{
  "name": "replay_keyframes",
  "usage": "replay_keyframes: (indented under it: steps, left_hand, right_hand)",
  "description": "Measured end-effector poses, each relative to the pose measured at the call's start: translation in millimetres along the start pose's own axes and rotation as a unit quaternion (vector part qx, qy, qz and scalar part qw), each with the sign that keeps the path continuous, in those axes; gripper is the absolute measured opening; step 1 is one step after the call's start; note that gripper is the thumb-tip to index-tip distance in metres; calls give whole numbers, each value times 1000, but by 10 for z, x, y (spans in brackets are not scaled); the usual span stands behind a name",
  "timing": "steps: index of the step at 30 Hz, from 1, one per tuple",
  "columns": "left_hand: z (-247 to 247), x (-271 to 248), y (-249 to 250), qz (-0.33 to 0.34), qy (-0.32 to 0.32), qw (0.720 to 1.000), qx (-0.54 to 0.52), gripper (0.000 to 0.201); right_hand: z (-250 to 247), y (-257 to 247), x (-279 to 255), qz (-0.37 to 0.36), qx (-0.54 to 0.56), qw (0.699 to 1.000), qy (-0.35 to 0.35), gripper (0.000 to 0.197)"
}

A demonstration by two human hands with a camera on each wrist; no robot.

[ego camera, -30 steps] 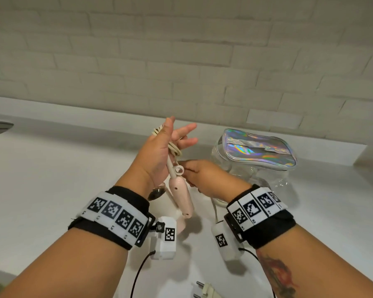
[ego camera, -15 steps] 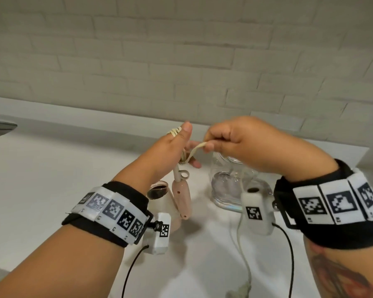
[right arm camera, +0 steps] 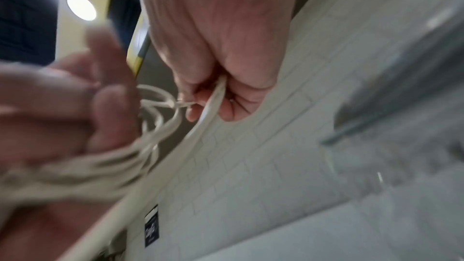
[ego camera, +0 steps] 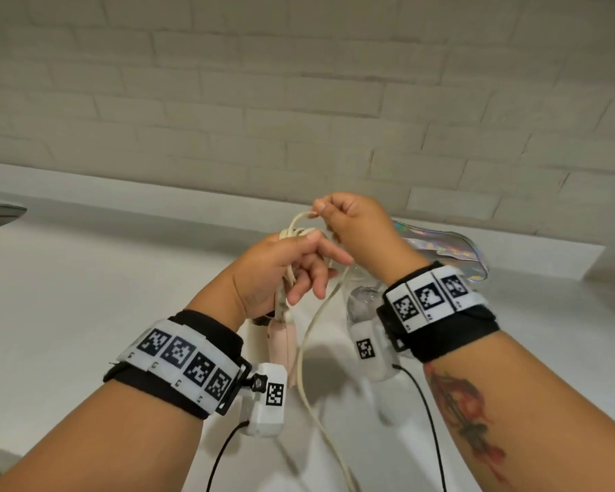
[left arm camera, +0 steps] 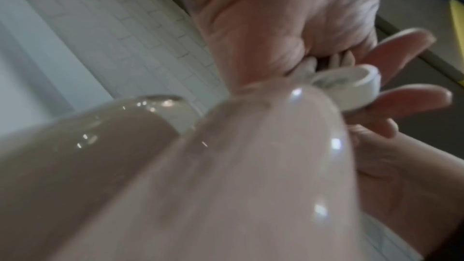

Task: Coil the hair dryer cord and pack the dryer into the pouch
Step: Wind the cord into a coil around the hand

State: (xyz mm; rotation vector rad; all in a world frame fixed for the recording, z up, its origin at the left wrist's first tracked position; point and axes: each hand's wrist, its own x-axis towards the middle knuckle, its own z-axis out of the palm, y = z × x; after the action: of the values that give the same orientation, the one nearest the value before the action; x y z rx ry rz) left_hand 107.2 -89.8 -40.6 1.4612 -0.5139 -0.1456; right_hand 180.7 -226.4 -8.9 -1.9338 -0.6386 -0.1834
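- Surface (ego camera: 68, 296) of plain matte white runs back to a wall (ego camera: 299, 101) of pale painted brick; a low white ledge lies where the two meet.
- Pouch (ego camera: 441, 243) stands on the surface at the back right, behind the right wrist, with a shiny rainbow-foil top over clear, crinkled plastic sides.
- Hair dryer (ego camera: 281, 344) is smooth, glossy pale pink and rounded; it hangs below the left hand, above the surface, and fills most of the left wrist view.
- Cord (ego camera: 308, 349) is thin, cream and rubbery; several loops are gathered at the left hand and one long strand drops away toward the bottom edge of the head view.
- Left hand (ego camera: 281, 269) holds the bundle of loops, thumb pressed over the top and fingers (ego camera: 308, 285) partly curled around the strands, the forefinger pointing out to the right.
- Right hand (ego camera: 355, 225) is raised just above and beside the left, its fingers (right arm camera: 200, 104) curled tightly and pinching the cord, which runs out from under the fist.
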Motion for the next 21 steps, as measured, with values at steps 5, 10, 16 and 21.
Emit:
replay_keyframes:
  steps: [5,10,16,21]
  left_hand:
    - [-77,57,-17,29,81,992,-92,56]
    - [-176,143,-88,52,180,967,-176,61]
    - [-308,176,-91,53,297,952,-46,56]
    - [-337,137,-26,-2,286,952,109,50]
  right_hand:
    - [324,254,-128,165,123,975,-82,26]
    - [478,321,-401,193,112,962,-159,21]
    - [255,189,-553,73,-181,949,-247,18]
    - [1,-160,-721,-49,-345,893,-283,20]
